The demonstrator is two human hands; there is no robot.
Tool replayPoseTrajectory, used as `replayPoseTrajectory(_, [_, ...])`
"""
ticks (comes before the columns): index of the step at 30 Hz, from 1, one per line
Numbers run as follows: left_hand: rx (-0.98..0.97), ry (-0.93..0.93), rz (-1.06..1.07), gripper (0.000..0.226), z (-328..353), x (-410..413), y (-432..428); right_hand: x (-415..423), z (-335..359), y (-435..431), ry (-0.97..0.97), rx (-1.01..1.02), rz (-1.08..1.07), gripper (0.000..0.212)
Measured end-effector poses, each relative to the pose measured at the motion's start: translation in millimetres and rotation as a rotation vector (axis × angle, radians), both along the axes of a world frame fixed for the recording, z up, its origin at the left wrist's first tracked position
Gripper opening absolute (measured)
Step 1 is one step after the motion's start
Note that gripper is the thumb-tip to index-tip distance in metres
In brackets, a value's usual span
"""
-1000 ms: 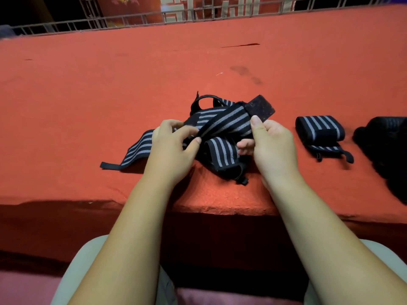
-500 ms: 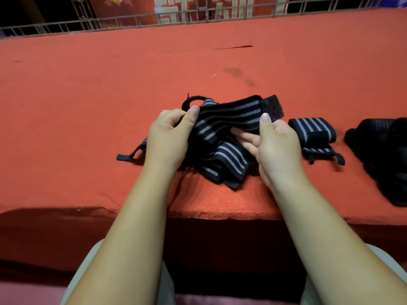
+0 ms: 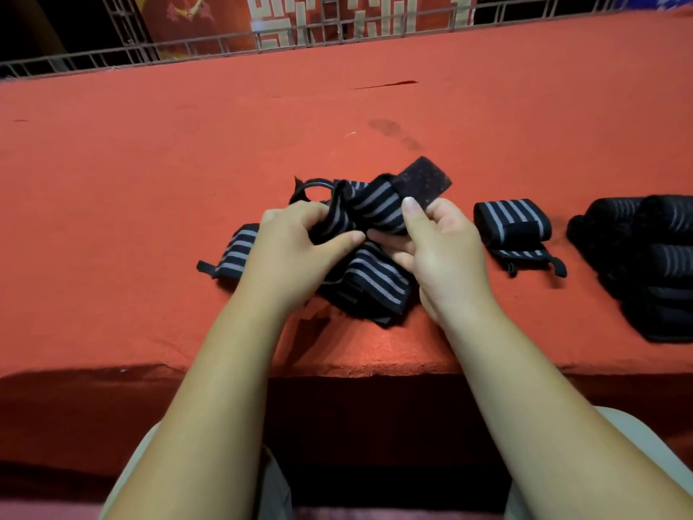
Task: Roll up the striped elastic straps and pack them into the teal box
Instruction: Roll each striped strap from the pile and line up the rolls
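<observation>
1. I had the left hand (image 3: pixel 296 253) clamped on the loose striped strap (image 3: pixel 375 208), its fingers (image 3: pixel 347 240) curled round a bunched fold of the band.
2. The right hand (image 3: pixel 446 257) pinched the same strap with the thumb on top and the other fingers (image 3: pixel 386 236) underneath. The rough black velcro end (image 3: pixel 423 182) stuck out just beyond them.
3. The rest of that strap lay crumpled on the red desk (image 3: pixel 168 163), under and between both sets of fingers. One tail ran out to the left of the left fingers, and folded layers sat on the near side.
4. A thin black loop (image 3: pixel 315 183) showed just beyond the left fingers.
5. To the right of the right fingers, near but not touching, a rolled strap (image 3: pixel 512 223) rested on the desk, with a short tail loose on its near side.
6. Farther right again sat a dark heap of straps (image 3: pixel 645 264); I could not count them.
7. A metal railing (image 3: pixel 112 60) ran along the desk's far edge.
</observation>
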State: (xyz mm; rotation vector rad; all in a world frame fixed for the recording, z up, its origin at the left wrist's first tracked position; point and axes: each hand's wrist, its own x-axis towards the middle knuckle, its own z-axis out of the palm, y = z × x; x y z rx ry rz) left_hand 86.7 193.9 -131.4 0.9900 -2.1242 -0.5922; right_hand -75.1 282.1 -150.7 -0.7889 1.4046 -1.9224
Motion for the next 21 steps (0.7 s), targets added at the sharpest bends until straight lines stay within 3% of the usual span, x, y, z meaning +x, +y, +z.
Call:
replayPoseTrajectory(4, [-0.128, -0.079, 0.103, 0.065, 1.2, -4.0, 2.5, 1.6, -0.1, 2.9, 0.179, 0.034, 0.053, 0.036])
replayPoseTrajectory(7, [-0.224, -0.062, 0.025, 0.046, 3.0, -5.6, 1.5, -1.9, 0.3, 4.1, 0.121, -0.025, 0.107, 0.015])
replayPoseTrajectory(10, [-0.082, 0.101, -0.013, 0.014, -0.1, -8.3, 2.8, -4.6, -3.0, 3.3, 0.160, -0.051, 0.159, 0.008])
replayPoseTrajectory(12, [0.077, 0.205, 0.006, 0.007, -1.6, -7.6, 2.0, -4.6, -6.8, 0.6, 0.191, -0.043, 0.168, 0.014])
replayPoseTrajectory(15, [0.291, 0.369, 0.026, 0.017, -2.5, -3.2, -1.0, -2.7, -12.4, -0.8, 0.316, 0.021, 0.107, 0.029])
replayPoseTrajectory(21, [0.587, 0.533, 0.003, 0.039, 0.4, -1.0, 2.9, -3.6, -21.4, -2.7, 0.762, 0.158, -0.108, 0.021])
